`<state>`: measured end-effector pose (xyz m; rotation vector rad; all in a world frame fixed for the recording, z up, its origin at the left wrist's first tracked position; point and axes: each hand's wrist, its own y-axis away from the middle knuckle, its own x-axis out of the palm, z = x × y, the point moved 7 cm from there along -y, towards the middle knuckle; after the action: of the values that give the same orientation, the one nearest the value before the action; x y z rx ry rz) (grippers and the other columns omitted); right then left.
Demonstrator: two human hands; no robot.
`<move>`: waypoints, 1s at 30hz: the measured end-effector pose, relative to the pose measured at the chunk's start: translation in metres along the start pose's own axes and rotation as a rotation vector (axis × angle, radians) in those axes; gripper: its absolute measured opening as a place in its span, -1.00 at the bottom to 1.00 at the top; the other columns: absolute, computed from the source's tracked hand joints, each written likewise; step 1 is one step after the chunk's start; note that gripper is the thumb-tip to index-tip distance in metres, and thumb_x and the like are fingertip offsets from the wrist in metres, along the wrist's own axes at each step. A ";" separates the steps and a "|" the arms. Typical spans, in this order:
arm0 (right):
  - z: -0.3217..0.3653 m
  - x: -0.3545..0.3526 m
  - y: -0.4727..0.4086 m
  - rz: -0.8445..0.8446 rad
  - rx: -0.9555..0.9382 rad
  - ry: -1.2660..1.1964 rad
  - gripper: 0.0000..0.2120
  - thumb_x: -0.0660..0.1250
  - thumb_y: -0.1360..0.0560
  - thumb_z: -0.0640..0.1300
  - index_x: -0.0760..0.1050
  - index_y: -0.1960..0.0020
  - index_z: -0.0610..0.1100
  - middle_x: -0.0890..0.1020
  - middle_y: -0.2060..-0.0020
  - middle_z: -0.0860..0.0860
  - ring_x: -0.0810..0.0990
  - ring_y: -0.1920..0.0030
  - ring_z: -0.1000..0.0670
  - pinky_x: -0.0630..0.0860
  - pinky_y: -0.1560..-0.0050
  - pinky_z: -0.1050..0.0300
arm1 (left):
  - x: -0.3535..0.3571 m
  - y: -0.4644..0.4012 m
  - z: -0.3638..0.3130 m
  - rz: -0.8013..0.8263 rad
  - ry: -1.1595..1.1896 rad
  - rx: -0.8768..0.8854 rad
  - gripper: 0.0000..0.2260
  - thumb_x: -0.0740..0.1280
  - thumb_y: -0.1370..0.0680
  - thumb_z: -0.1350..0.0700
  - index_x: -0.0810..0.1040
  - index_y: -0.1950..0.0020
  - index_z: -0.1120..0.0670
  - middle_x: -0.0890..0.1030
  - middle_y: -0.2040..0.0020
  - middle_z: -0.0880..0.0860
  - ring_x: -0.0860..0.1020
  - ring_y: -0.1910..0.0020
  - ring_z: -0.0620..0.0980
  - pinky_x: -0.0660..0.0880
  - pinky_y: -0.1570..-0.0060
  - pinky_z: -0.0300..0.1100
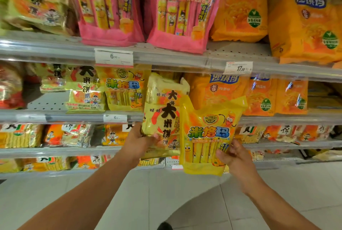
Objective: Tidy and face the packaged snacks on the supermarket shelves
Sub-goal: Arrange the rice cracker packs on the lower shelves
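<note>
Hands (140,141) (234,155) each grip a yellow snack bag (162,111) (207,137).

Glossy plastic film on yellow bag (207,137) and pale bag (162,111), crinkled and catching light. Same shiny film on pink bags (177,13) and orange bags (240,7). Grey metal shelves (238,52), matt and perforated, fronted by clear plastic strips (166,61) holding white paper price tags (113,56). Smooth, pale tiled floor (166,192), slightly sheened.
</note>
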<state>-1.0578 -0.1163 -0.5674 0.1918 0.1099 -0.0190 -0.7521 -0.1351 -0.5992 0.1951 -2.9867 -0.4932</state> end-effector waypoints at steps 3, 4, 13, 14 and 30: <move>0.000 0.007 0.006 -0.048 0.021 0.015 -0.64 0.37 -0.48 -0.36 0.53 -0.11 0.05 0.70 0.12 0.19 0.66 0.14 0.22 0.52 0.30 0.37 | -0.025 0.021 0.014 -0.025 0.054 -0.037 -0.61 0.51 -0.44 0.25 0.49 -0.19 0.04 0.67 -0.04 0.10 0.68 0.09 -0.02 0.60 0.23 -0.15; 0.000 0.007 0.005 -0.073 0.028 -0.003 -0.66 0.36 -0.48 -0.35 0.52 -0.10 0.04 0.71 0.13 0.16 0.67 0.15 0.19 0.53 0.31 0.33 | -0.031 0.027 0.015 -0.024 0.068 -0.037 -0.54 0.55 -0.39 0.20 0.48 -0.23 0.05 0.67 -0.05 0.09 0.67 0.04 0.02 0.61 0.18 -0.10; 0.008 0.070 -0.071 -0.083 0.080 0.072 -0.84 0.41 -0.51 -0.11 0.49 0.01 0.12 0.63 0.12 0.20 0.59 0.09 0.15 0.42 0.21 0.19 | -0.095 0.066 0.017 -0.171 0.100 -0.018 -0.45 0.52 -0.25 0.10 0.48 -0.22 0.05 0.67 -0.07 0.14 0.64 -0.07 0.18 0.59 -0.06 0.19; 0.010 0.078 -0.083 -0.086 0.080 0.102 -0.83 0.41 -0.51 -0.08 0.47 -0.01 0.13 0.60 0.11 0.21 0.56 0.10 0.17 0.38 0.23 0.20 | -0.098 0.068 0.014 -0.181 0.098 -0.017 -0.43 0.52 -0.25 0.10 0.47 -0.24 0.06 0.66 -0.09 0.16 0.63 -0.09 0.19 0.57 -0.08 0.22; 0.048 0.135 -0.200 -0.075 0.023 0.221 -0.73 0.38 -0.52 -0.12 0.43 -0.19 -0.03 0.58 -0.07 0.02 0.56 -0.03 -0.04 0.50 -0.08 0.02 | -0.115 0.080 0.007 -0.320 0.179 0.045 -0.44 0.58 -0.32 0.17 0.46 -0.25 0.09 0.69 -0.03 0.11 0.68 0.01 0.12 0.63 0.20 -0.08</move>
<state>-0.9238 -0.3229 -0.5732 0.2119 0.3372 -0.0742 -0.6480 -0.0411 -0.5896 0.6904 -2.8010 -0.4127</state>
